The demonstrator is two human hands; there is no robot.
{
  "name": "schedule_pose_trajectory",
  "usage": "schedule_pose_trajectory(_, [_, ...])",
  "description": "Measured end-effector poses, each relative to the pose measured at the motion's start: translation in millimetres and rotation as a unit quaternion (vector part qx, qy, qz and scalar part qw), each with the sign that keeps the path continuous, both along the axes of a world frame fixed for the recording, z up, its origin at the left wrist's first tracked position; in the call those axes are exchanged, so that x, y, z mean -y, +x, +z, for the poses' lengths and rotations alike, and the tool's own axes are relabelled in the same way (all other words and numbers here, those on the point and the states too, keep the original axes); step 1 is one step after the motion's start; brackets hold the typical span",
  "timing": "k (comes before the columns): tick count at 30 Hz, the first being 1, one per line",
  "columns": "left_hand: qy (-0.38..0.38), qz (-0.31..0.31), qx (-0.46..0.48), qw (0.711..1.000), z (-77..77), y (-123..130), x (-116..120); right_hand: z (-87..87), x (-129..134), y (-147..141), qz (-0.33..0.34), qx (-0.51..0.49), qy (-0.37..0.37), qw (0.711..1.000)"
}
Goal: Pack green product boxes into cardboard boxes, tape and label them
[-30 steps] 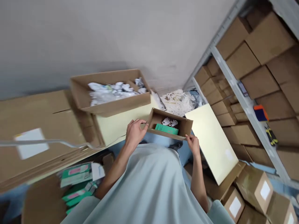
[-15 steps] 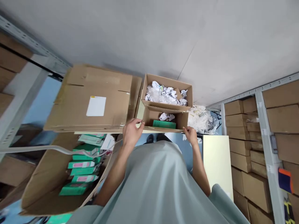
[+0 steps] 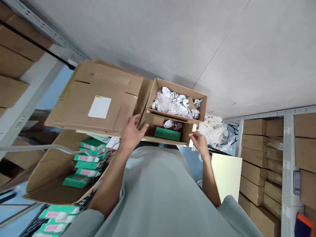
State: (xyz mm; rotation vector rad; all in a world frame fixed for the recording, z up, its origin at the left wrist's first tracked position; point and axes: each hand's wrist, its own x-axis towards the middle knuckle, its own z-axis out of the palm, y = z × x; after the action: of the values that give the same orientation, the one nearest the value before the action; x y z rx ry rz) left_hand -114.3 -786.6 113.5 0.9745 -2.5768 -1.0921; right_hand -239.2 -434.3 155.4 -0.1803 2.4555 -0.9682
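The nearer open cardboard box (image 3: pixel 161 141) stands right in front of my body. Inside it lie a green box (image 3: pixel 168 134) and crumpled paper (image 3: pixel 169 124). At its left end is my left hand (image 3: pixel 130 134), thumb and fingers apart, with the thumb over the box's left side. My right hand (image 3: pixel 199 143) is at the right end, its thumb and fingertips pinched together at the box's edge. Behind stands a second open cardboard box (image 3: pixel 180 115), holding crumpled white paper and clear plastic.
Flattened cardboard boxes (image 3: pixel 106 85) are stacked at left. Below them, a large carton (image 3: pixel 46 174) holds several green-and-pink boxes (image 3: pixel 86 158), with a grey hose (image 3: pixel 61 148) crossing over. At right are shredded paper (image 3: pixel 214 130), a pale tabletop (image 3: pixel 225 174) and shelves of cartons (image 3: pixel 254 144).
My left hand has let go of the nearer box's front edge and spread its fingers. My right hand has shifted to the right end. The camera view has turned slightly.
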Motion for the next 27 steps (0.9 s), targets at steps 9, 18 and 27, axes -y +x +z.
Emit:
schedule_pose_trajectory(9, [-0.01,-0.125,-0.044,0.991,-9.3,-54,-2,25.9,132,-87,0.173,-0.115,0.057,0.976])
schedule_pose_trajectory(18, [-0.003,-0.136,-0.044,0.99,-14.3,-47,-4,-15.5,277,-111,0.246,-0.045,0.259,0.933])
schedule_pose_trajectory(27, [0.009,-0.151,-0.088,0.985,-16.2,-45,-3,30.7,191,-92,0.178,-0.139,0.195,0.954])
